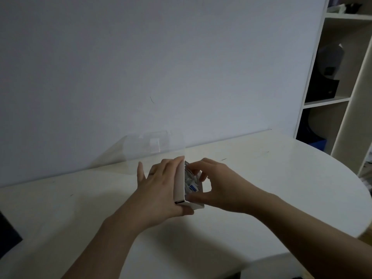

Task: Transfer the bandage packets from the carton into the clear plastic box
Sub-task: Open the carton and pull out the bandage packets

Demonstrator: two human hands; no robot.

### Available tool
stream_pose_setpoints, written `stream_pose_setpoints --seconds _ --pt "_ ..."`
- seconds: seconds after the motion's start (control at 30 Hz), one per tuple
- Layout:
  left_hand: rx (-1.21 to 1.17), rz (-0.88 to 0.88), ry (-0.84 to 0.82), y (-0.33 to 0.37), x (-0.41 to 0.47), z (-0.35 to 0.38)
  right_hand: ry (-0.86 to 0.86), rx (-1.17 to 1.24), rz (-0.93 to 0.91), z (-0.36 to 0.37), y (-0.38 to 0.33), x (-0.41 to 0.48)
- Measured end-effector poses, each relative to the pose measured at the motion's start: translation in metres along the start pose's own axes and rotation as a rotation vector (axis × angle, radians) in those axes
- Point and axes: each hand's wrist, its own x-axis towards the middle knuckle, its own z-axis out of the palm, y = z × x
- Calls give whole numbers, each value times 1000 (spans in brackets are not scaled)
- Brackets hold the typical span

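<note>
A small white carton (179, 184) is held above the white table, its open side turned to the right. My left hand (159, 188) grips it from the left, thumb under its near corner. Inside show white bandage packets (192, 183) with blue print. My right hand (219, 184) reaches into the opening, its fingertips curled onto the packets. The clear plastic box (153, 150) stands just behind the hands near the wall, hard to make out, its lid raised at the back.
The white table (261, 178) has a rounded right edge. A white shelf unit (338, 77) with dark items stands at the right. A dark object (8, 234) lies at the table's left edge. The plain wall is close behind.
</note>
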Motion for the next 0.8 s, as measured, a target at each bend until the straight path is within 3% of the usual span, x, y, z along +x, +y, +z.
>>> stream_pose_setpoints --seconds 0.23,0.47,0.67,0.8 --pt "48 18 48 0 0 1 80 72 -27 8 -2 8" --pt "150 8 41 -3 2 -3 161 -178 -88 20 1 9" --pt "148 -2 16 -3 2 0 95 146 -49 30 2 13" --pt "205 9 -6 -1 2 1 27 164 -14 41 6 18"
